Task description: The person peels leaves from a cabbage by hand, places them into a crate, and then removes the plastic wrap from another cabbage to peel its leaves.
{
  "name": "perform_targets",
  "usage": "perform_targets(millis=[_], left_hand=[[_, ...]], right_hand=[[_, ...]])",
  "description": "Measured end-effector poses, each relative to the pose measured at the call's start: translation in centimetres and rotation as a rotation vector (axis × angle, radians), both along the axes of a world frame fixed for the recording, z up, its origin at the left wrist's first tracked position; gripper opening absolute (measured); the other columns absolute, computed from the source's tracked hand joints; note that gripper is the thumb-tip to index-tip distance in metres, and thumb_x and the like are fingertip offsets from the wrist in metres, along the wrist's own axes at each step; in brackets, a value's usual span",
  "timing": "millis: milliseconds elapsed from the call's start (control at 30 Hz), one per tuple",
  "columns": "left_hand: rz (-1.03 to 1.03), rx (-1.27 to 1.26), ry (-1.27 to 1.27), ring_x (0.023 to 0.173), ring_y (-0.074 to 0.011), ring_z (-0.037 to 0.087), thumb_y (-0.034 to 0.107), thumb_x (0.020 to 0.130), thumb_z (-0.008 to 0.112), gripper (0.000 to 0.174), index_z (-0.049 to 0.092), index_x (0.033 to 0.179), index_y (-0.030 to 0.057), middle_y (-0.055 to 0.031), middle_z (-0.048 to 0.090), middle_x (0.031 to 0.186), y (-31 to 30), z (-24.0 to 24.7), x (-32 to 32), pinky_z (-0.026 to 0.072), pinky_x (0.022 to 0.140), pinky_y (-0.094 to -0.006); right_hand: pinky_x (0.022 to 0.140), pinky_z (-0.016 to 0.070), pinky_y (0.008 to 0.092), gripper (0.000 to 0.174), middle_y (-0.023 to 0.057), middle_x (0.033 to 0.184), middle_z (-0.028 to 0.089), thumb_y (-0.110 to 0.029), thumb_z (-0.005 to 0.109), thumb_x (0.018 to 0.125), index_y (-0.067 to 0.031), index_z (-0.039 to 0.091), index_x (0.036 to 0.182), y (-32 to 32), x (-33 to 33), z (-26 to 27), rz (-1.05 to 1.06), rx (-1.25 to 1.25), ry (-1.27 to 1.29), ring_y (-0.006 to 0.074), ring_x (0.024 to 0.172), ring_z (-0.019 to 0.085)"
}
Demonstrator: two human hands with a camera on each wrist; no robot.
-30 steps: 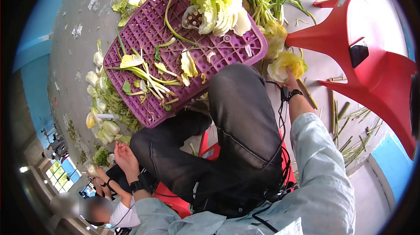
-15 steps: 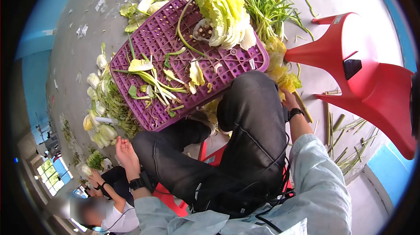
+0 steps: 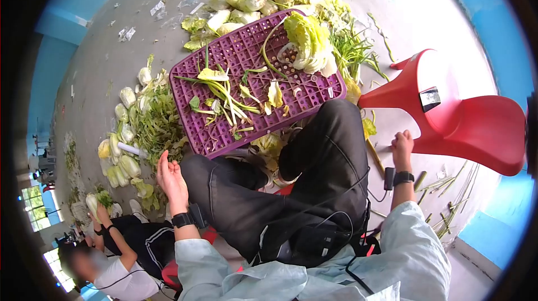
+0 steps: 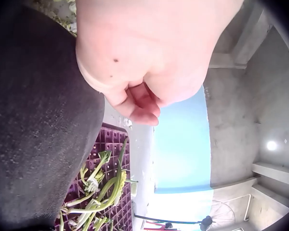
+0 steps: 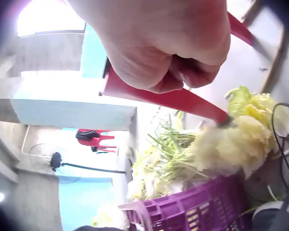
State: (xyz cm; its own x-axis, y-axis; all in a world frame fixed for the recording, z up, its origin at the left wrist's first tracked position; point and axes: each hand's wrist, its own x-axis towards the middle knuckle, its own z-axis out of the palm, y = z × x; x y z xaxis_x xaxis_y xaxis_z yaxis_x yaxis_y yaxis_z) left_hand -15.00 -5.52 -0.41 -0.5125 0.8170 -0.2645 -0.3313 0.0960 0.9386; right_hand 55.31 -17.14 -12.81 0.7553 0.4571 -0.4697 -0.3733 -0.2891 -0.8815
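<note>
My left hand (image 3: pixel 172 182) is at 8 o'clock in the head view, beside my knee, its fingers loosely bent and gripping nothing. My right hand (image 3: pixel 402 149) is at 3 o'clock, raised over the floor near the red stool (image 3: pixel 476 127), fingers clenched; I see nothing held in it. Both wrists wear black bands.

The purple crate (image 3: pixel 252 37) lies at 12 o'clock beyond my knees. It bears the leafy cabbage (image 3: pixel 311 43) at 1 o'clock, with loose green stalks (image 3: pixel 224 96) at 11.

Grey floor (image 3: pixel 95 77) surrounds it. A cabbage heap (image 3: pixel 246 1) lies at 12, a second group of cabbages (image 3: pixel 126 163) at 9, cut stems (image 3: pixel 448 183) at 4. Another person (image 3: pixel 120 278) is at 7. Blue wall (image 3: pixel 482 26) stands at 2; the right wrist view shows a fan (image 5: pixel 55 161).
</note>
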Motion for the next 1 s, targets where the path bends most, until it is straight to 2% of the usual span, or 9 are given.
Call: perform_targets(millis=[267, 333, 400, 500, 600, 733, 833, 867, 1000], left_hand=[[0.044, -0.133, 0.102, 0.074, -0.0105, 0.057, 0.043, 0.108, 0.054, 0.049, 0.072, 0.109, -0.0034, 0.0024, 0.054, 0.070, -0.8, 1.1, 0.7, 0.0474, 0.074, -0.0263], [-0.191, -0.223, 0.200, 0.077, -0.0118, 0.060, 0.050, 0.105, 0.054, 0.055, 0.072, 0.107, -0.0025, -0.0004, 0.066, 0.083, -0.3, 2.1, 0.5, 0.0480, 0.078, -0.0291], [-0.382, -0.232, 0.114, 0.087, -0.0116, 0.062, 0.045, 0.105, 0.056, 0.045, 0.071, 0.117, 0.0039, 0.0010, 0.066, 0.091, 1.6, 2.6, 0.9, 0.0478, 0.083, -0.0295], [-0.518, -0.311, 0.307, 0.100, -0.0115, 0.063, 0.035, 0.101, 0.062, 0.032, 0.069, 0.120, 0.0097, 0.0012, 0.068, 0.104, 6.0, 1.3, 1.8, 0.0452, 0.090, -0.0284], [-0.370, -0.315, 0.501, 0.116, -0.0268, 0.061, 0.037, 0.098, 0.064, 0.044, 0.063, 0.127, 0.0042, -0.0101, 0.066, 0.124, 12.0, -5.5, 1.7, 0.0450, 0.101, -0.0379], [-0.076, -0.651, 0.902, 0.122, -0.0439, 0.059, 0.036, 0.095, 0.060, 0.058, 0.052, 0.138, -0.0024, -0.0266, 0.058, 0.137, 17.3, -8.4, 2.1, 0.0464, 0.103, -0.0518], [0.000, -0.662, 0.689, 0.124, -0.0457, 0.058, 0.039, 0.099, 0.053, 0.059, 0.051, 0.140, -0.0027, -0.0287, 0.056, 0.139, 18.9, -11.6, 1.1, 0.0467, 0.102, -0.0531], [-0.006, -0.634, 0.768, 0.119, -0.0476, 0.060, 0.046, 0.102, 0.044, 0.058, 0.054, 0.138, 0.0021, -0.0275, 0.062, 0.132, 18.9, -13.7, 0.7, 0.0467, 0.100, -0.0544], [-0.005, -0.885, 0.880, 0.109, -0.0495, 0.063, 0.057, 0.102, 0.031, 0.061, 0.061, 0.133, 0.0138, -0.0216, 0.070, 0.121, 19.3, -10.6, 3.7, 0.0484, 0.091, -0.0581]], right_hand=[[0.047, 0.0204, 0.0252, 0.045, -0.0075, 0.064, 0.031, 0.004, 0.062, 0.094, -0.0181, 0.032, 0.069, 6.2, -2.6, 22.9, 0.126, 0.448, -0.226, 0.0039, 0.052, 0.022], [0.047, 0.0189, 0.0239, 0.044, -0.0082, 0.064, 0.030, 0.001, 0.063, 0.097, -0.0177, 0.034, 0.070, 7.9, -6.2, 29.8, 0.154, 0.460, -0.319, 0.0028, 0.052, 0.019], [0.048, 0.0180, 0.0228, 0.042, -0.0085, 0.064, 0.029, -0.002, 0.063, 0.099, -0.0173, 0.035, 0.071, 9.3, -7.8, 34.8, 0.292, 0.517, -0.399, 0.0020, 0.053, 0.018], [0.048, 0.0179, 0.0223, 0.041, -0.0089, 0.063, 0.029, -0.004, 0.063, 0.100, -0.0167, 0.035, 0.073, 11.7, -12.4, 40.1, 0.472, 0.615, -0.388, 0.0005, 0.054, 0.018], [0.049, 0.0184, 0.0229, 0.039, -0.0095, 0.064, 0.029, -0.007, 0.063, 0.100, -0.0167, 0.035, 0.074, 16.8, -16.1, 41.9, 0.699, 0.581, -0.362, 0.0011, 0.054, 0.019], [0.051, 0.0206, 0.0242, 0.035, -0.0097, 0.066, 0.030, -0.018, 0.067, 0.099, -0.0160, 0.040, 0.077, 27.2, -17.6, 40.8, 0.951, 0.413, -0.448, 0.0023, 0.056, 0.024], [0.051, 0.0252, 0.0233, 0.030, -0.0082, 0.067, 0.032, -0.023, 0.070, 0.097, -0.0138, 0.047, 0.079, 37.6, -17.2, 38.3, 0.955, 0.298, -0.512, 0.0039, 0.057, 0.028], [0.051, 0.0274, 0.0229, 0.029, -0.0078, 0.067, 0.032, -0.024, 0.070, 0.097, -0.0129, 0.049, 0.080, 41.4, -17.3, 37.3, 0.971, 0.238, -0.518, 0.0043, 0.057, 0.029], [0.053, 0.0382, 0.0221, 0.025, -0.0056, 0.066, 0.044, -0.028, 0.072, 0.095, -0.0100, 0.058, 0.085, 56.7, -16.6, 30.5, 1.074, -0.025, -0.521, 0.0059, 0.056, 0.040]])
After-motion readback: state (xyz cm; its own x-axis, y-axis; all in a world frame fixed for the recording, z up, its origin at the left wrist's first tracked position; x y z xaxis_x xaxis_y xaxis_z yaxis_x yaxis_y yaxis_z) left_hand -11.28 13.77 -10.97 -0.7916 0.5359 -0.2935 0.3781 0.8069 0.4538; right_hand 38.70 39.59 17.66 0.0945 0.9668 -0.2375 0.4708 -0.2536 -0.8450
